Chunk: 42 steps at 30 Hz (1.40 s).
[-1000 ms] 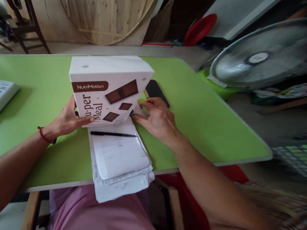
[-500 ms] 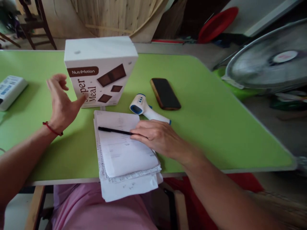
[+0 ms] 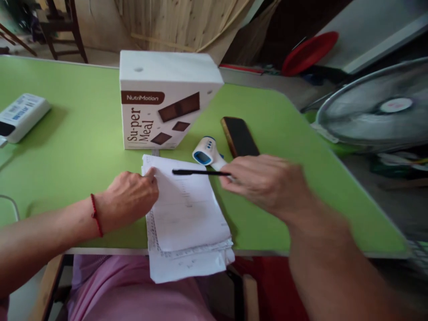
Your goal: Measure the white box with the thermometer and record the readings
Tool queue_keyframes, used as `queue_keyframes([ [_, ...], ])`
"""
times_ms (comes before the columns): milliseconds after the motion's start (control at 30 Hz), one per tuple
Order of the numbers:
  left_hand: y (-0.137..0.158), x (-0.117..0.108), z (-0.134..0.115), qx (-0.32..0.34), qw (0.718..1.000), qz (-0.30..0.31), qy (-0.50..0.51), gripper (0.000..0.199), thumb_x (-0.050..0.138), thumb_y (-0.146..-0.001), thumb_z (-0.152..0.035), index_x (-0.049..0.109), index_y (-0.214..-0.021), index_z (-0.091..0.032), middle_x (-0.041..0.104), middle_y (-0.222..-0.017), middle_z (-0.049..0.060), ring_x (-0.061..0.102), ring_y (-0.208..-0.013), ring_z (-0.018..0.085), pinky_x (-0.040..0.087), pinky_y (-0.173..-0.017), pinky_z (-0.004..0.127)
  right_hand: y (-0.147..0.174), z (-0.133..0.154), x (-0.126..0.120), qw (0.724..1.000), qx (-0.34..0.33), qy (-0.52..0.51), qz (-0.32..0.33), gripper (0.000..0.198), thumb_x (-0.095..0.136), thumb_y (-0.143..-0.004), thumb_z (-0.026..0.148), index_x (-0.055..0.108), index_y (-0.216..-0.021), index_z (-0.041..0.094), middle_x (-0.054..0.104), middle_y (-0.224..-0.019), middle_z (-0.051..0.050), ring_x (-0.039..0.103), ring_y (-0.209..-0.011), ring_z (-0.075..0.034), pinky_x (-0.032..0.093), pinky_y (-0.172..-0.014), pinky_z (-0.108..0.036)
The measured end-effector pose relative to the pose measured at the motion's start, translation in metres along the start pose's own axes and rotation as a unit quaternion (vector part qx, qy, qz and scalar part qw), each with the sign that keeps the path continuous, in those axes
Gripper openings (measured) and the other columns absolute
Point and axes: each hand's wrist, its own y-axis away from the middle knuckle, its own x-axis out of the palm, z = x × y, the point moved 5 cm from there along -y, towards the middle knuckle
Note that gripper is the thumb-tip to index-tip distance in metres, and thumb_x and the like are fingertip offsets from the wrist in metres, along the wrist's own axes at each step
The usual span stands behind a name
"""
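Observation:
A stack of written paper sheets (image 3: pixel 187 209) lies at the table's near edge, its lower end overhanging. My left hand (image 3: pixel 133 194), a red cord at its wrist, is at the stack's upper left edge, fingers curled and one fingertip against the top sheet. My right hand (image 3: pixel 264 185), slightly blurred, holds a black pen (image 3: pixel 197 172) nearly level over the stack's right side. Just behind the pen lies a white and blue infrared thermometer (image 3: pixel 205 151), its handle partly hidden by my right hand. A phone (image 3: pixel 241 138) in a brown case lies beyond that hand.
A white NutriMotion box (image 3: pixel 167 67) stands upright behind the papers on the green table (image 3: pixel 83 120). A white device (image 3: pixel 25 116) with a cable is at the left. Past the table's right side are a large fan (image 3: pixel 374 107) and a red basin (image 3: pixel 310 53).
My left hand has come from beside the box down to the papers' left edge, its fingers curling in. My right hand has moved right with the pen. The view has shifted.

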Motion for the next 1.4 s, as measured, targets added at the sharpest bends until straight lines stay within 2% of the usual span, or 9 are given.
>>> queue_keyframes([
  [100,0.003,-0.001,-0.003,0.017,1.000,0.006,0.009,0.026,0.040,-0.089,-0.007,0.066,-0.094,-0.009,0.057,-0.119,0.019,0.066,-0.062,0.021,0.048,-0.044,0.031,-0.011,-0.015,-0.010,0.984,0.127,-0.094,-0.084,0.009,0.063,-0.072,0.016,0.059,-0.066,0.022,0.064,-0.059,0.001,0.057,-0.050,-0.013,0.041,-0.049,-0.027],
  [167,0.004,-0.001,-0.004,0.011,1.000,0.014,0.016,0.025,0.042,-0.092,-0.013,0.066,-0.097,-0.010,0.056,-0.120,0.020,0.067,-0.066,0.023,0.049,-0.046,0.031,-0.021,-0.016,-0.002,0.924,0.243,-0.277,-0.101,0.008,0.063,-0.070,0.017,0.058,-0.069,0.023,0.065,-0.063,0.002,0.059,-0.052,-0.012,0.046,-0.051,-0.026],
  [300,0.004,-0.001,-0.003,-0.036,0.999,-0.004,0.030,0.034,0.045,-0.095,-0.036,0.066,-0.103,-0.010,0.057,-0.119,0.022,0.068,-0.067,0.022,0.050,-0.051,0.030,-0.053,0.017,0.034,0.756,0.323,-0.569,-0.021,0.005,0.059,-0.073,0.022,0.061,-0.077,0.020,0.064,-0.060,0.002,0.061,-0.053,-0.012,0.051,-0.053,-0.026],
  [433,0.005,-0.001,-0.007,-0.043,0.998,-0.032,0.027,0.055,0.033,-0.095,-0.050,0.066,-0.104,-0.008,0.057,-0.120,0.026,0.067,-0.065,0.024,0.047,-0.047,0.031,-0.075,0.037,0.056,0.700,0.289,-0.637,0.146,0.009,0.059,-0.073,0.020,0.065,-0.079,0.017,0.066,-0.063,0.000,0.063,-0.059,-0.012,0.052,-0.057,-0.025],
  [633,0.003,0.000,-0.014,-0.039,0.999,-0.032,0.019,0.062,0.055,-0.081,-0.059,0.066,-0.106,-0.003,0.056,-0.121,0.032,0.067,-0.060,0.024,0.045,-0.043,0.030,-0.081,0.024,0.054,0.684,0.226,-0.642,0.262,0.015,0.058,-0.072,0.014,0.068,-0.082,0.017,0.070,-0.071,-0.001,0.065,-0.066,-0.012,0.051,-0.059,-0.025],
  [933,0.004,0.000,-0.015,-0.033,0.999,-0.032,-0.002,0.097,0.060,-0.065,-0.074,0.057,-0.116,0.008,0.055,-0.119,0.036,0.066,-0.058,0.026,0.045,-0.041,0.031,-0.065,0.039,0.078,0.700,0.375,-0.604,0.068,0.006,0.060,-0.066,0.017,0.055,-0.069,0.020,0.057,-0.049,0.005,0.051,-0.045,-0.009,0.042,-0.046,-0.022],
  [1100,0.002,-0.001,-0.017,-0.059,0.998,-0.038,0.004,0.087,0.041,-0.079,-0.074,0.060,-0.111,0.004,0.055,-0.119,0.035,0.065,-0.058,0.024,0.042,-0.041,0.030,-0.051,0.045,0.073,0.729,0.356,-0.585,0.013,0.008,0.060,-0.068,0.023,0.057,-0.074,0.019,0.064,-0.062,0.001,0.056,-0.055,-0.011,0.045,-0.053,-0.025],
  [1233,-0.003,0.002,-0.020,-0.031,0.993,-0.117,0.000,0.072,0.042,-0.086,-0.064,0.063,-0.103,0.002,0.063,-0.106,0.029,0.063,-0.093,0.034,0.050,-0.074,0.042,-0.045,0.047,0.072,0.725,0.359,-0.588,0.003,0.010,0.059,-0.070,0.027,0.058,-0.077,0.019,0.063,-0.065,0.001,0.057,-0.058,-0.012,0.046,-0.055,-0.025],
  [1400,-0.006,0.023,-0.033,0.102,0.973,-0.160,0.131,0.109,0.047,-0.063,-0.085,0.035,-0.142,-0.011,0.026,-0.149,0.026,0.018,-0.139,0.043,0.011,-0.108,0.064,-0.041,0.034,0.082,0.668,0.388,-0.634,-0.035,0.008,0.057,-0.068,0.026,0.058,-0.074,0.020,0.053,-0.053,0.006,0.047,-0.048,-0.008,0.039,-0.048,-0.023],
])
